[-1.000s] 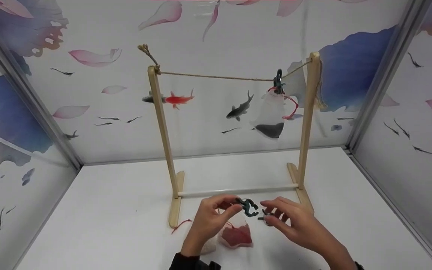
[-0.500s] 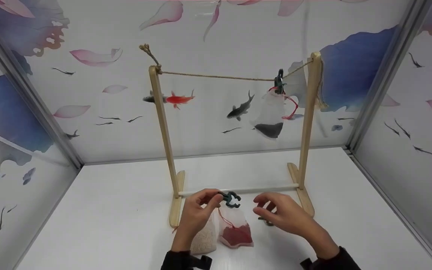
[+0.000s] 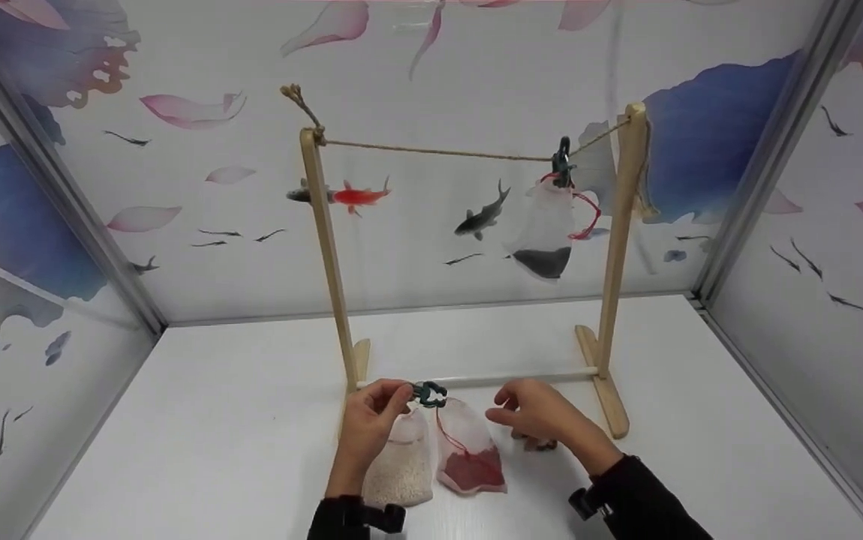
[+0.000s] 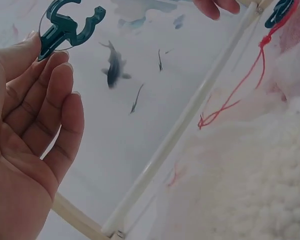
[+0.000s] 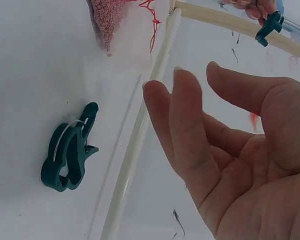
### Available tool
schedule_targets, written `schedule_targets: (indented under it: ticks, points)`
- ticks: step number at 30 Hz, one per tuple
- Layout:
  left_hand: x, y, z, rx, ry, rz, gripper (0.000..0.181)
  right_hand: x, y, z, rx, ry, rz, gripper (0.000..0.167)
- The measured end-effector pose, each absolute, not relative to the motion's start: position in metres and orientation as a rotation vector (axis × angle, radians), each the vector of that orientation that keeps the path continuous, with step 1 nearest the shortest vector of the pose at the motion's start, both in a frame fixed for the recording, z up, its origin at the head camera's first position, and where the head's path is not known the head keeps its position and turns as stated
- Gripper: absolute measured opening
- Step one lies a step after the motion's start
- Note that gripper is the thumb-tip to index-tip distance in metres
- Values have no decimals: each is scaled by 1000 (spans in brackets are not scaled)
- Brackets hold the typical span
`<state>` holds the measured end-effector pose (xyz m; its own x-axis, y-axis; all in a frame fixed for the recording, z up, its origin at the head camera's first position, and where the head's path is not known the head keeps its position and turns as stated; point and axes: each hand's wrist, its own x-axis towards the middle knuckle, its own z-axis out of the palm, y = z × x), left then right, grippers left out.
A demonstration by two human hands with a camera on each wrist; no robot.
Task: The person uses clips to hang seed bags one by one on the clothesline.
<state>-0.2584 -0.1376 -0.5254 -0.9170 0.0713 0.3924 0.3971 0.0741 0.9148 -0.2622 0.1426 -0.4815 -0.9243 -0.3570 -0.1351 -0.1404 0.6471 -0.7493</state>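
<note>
My left hand pinches the handle end of a dark green plastic spring clip between thumb and fingers; its curved mouth points right, above the tops of two mesh bags. One bag holds white grains, the other a dark red filling with a red drawstring. My right hand hovers to the right with loosely bent fingers and nothing in them. Under it a second green clip lies on the table, mostly hidden in the head view.
A wooden stand with two posts carries a string. Near its right end, another green clip holds a mesh bag with dark contents. A pale crossbar joins the feet. Patterned panels enclose the table.
My left hand has moved left with the clip, away from the right hand. The right hand has shifted slightly left and up. The white-grain bag shows more.
</note>
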Motion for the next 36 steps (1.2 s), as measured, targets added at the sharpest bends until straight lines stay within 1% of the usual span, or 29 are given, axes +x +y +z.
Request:
schedule_targets:
  ticks: [3, 7, 12, 18, 24, 26, 30, 36]
  points:
    - [-261, -139, -534, -455, -2130, -1928, 14, -265, 136, -486, -300, 2543, -1175, 40]
    - [-262, -140, -541, -447, -2142, -1946, 14, -269, 128, -495, -278, 2495, -1148, 43]
    - [-262, -142, -542, -430, -2183, -1992, 18, -274, 120, -500, -257, 2482, -1073, 46]
    - [-263, -143, -544, -350, -2264, -1986, 18, -275, 112, -505, -260, 2528, -1027, 39]
    - [-252, -139, -528, -295, -2351, -1918, 17, -274, 108, -510, -254, 2595, -1011, 30]
    - [-252, -140, -531, -290, -2364, -1890, 18, -274, 107, -512, -266, 2629, -981, 27]
    - [-261, -143, -551, -261, -2400, -1837, 21, -276, 107, -516, -305, 2699, -900, 24]
    - [-263, -143, -555, -269, -2426, -1792, 26, -274, 107, -516, -354, 2724, -896, 23]
